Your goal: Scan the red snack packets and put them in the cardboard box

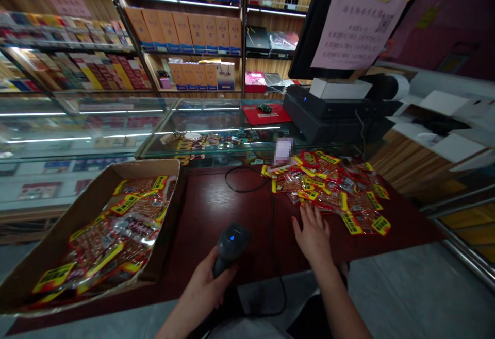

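My left hand (207,282) is wrapped round the handle of a dark barcode scanner (233,240), which shows a small blue light and is held over the front of the table. With fingers spread, my right hand (314,233) reaches to the near edge of a pile of snack packets (320,179). Its fingertips touch or nearly touch the closest packets; I cannot tell which. The packets are clear with red and yellow ends. At the left, an open cardboard box (170,225) holds more such packets (96,241).
A black cable (271,225) runs across the dark red table (204,200) and hangs off its front edge. Behind stand a glass counter (209,117), a mouse (264,108) on a red mat, and a monitor (305,35) with a pink sheet. Stocked shelves line the back.
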A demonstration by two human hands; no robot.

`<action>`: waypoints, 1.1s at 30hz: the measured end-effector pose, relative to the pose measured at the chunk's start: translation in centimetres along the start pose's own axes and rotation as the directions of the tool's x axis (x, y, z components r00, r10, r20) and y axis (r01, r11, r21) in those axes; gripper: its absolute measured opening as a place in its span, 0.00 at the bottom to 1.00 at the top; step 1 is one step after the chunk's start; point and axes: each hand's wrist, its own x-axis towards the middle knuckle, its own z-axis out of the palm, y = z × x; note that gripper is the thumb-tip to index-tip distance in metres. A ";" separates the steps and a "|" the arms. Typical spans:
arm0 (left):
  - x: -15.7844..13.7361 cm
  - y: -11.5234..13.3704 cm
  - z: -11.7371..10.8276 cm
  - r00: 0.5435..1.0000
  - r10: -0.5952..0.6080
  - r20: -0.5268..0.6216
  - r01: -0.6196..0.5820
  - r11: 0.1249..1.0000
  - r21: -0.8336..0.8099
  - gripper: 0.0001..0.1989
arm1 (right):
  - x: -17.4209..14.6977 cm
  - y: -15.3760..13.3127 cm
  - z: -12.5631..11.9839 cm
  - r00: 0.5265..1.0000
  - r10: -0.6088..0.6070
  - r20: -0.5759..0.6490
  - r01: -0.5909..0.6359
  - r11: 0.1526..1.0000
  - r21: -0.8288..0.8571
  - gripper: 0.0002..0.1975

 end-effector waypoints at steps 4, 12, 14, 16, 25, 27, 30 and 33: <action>0.0 0.3 0.5 1.000 -0.012 0.016 0.012 1.000 -0.005 0.38 | -1.2 -1.3 0.2 0.999 -0.041 -0.031 0.040 0.999 -0.022 0.27; 0.0 0.0 0.0 1.000 0.010 0.002 -0.010 1.000 0.022 0.35 | 7.0 1.8 -2.9 0.967 -0.019 -0.254 0.023 1.000 0.010 0.35; -0.1 -0.1 0.1 1.000 0.020 0.010 -0.020 1.000 0.007 0.35 | 10.0 2.5 -3.2 0.990 -0.026 -0.142 0.024 1.000 -0.017 0.40; -0.2 -0.1 0.3 0.999 0.030 0.012 -0.030 1.000 -0.002 0.34 | 11.9 2.7 -3.3 0.998 -0.061 -0.034 0.060 0.997 -0.038 0.37; -0.6 -0.2 -0.1 1.000 0.007 0.008 -0.007 1.000 0.007 0.32 | 7.7 3.4 -1.6 0.966 -0.213 -0.146 0.194 0.972 -0.133 0.19; -0.5 -0.3 -0.5 1.000 0.014 -0.017 -0.014 1.000 0.011 0.31 | 6.3 4.0 -1.1 0.954 -0.242 -0.178 0.220 0.966 -0.135 0.19; -0.6 -0.3 -1.0 0.997 0.018 -0.072 -0.017 1.000 0.012 0.31 | 4.4 4.7 -0.5 0.946 -0.272 -0.177 0.249 0.958 -0.143 0.23; -0.7 0.0 -1.3 0.991 0.011 -0.135 -0.015 1.000 -0.024 0.33 | 3.1 4.5 -0.6 0.941 -0.280 -0.190 0.258 0.957 -0.131 0.24</action>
